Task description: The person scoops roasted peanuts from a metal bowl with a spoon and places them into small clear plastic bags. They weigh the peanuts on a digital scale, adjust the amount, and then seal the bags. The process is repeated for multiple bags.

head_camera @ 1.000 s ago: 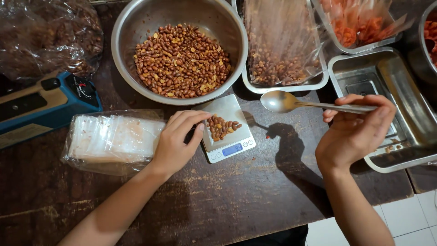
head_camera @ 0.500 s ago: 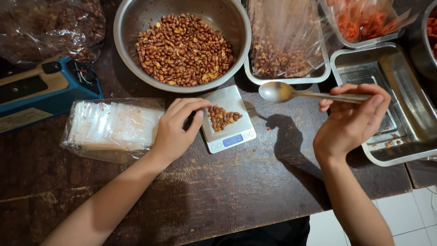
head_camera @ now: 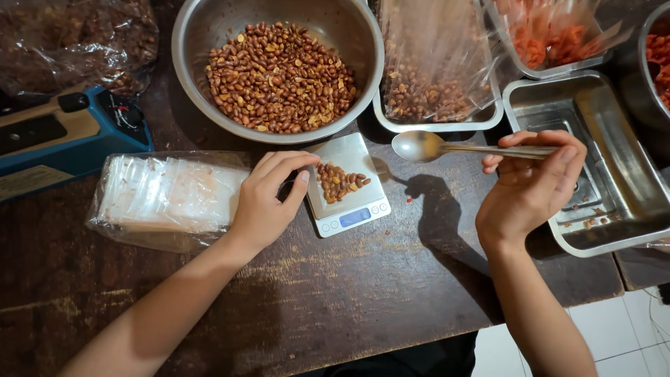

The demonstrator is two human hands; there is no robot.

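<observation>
Spreading across the dark wooden counter point(head_camera: 335, 307), the largest thing is your round steel bowl of peanuts point(head_camera: 278, 66) at the far edge. A blue sealing machine point(head_camera: 66, 136) sits by the left edge, and an empty steel tray point(head_camera: 600, 160) lies at the right edge. A clear packet of small bags point(head_camera: 164, 199) lies just in front of the sealer. Your left hand point(head_camera: 269, 199) rests with loosely curled fingers, clamped on nothing, touching the left side of the small scale point(head_camera: 349, 185), which stands just in front of the bowl and carries a little heap of peanuts point(head_camera: 338, 180). Your right hand point(head_camera: 534, 185) has its grip closed on the handle of the spoon point(head_camera: 419, 145), held level and empty just right of the scale.
</observation>
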